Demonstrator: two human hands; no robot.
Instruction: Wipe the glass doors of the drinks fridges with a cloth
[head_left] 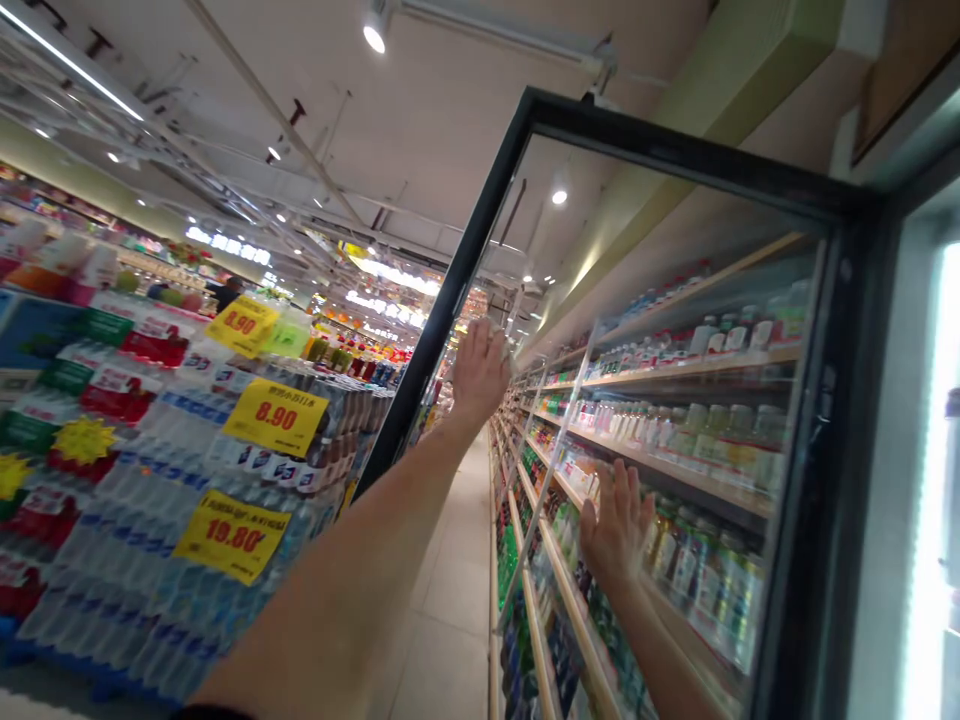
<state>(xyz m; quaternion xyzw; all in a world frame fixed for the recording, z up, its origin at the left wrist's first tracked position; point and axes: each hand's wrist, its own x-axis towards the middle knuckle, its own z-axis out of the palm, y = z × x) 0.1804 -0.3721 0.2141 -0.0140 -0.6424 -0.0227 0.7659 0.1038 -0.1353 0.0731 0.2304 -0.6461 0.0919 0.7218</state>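
Note:
A tall glass cooler door (675,300) with a black frame stands swung out in front of me. My left hand (480,370) is stretched far forward and lies flat against the glass near the frame's left edge, fingers out. My right hand (616,525) presses flat on the glass lower down, fingers spread. Neither hand holds anything. Through the glass I see long wooden shelves (675,470) full of bottled drinks.
On the left stands a big stack of shrink-wrapped water bottles (187,540) with yellow price signs (276,415). A tiled aisle (450,600) runs forward between the stack and the shelves. The lit cooler interior (930,500) is at the far right.

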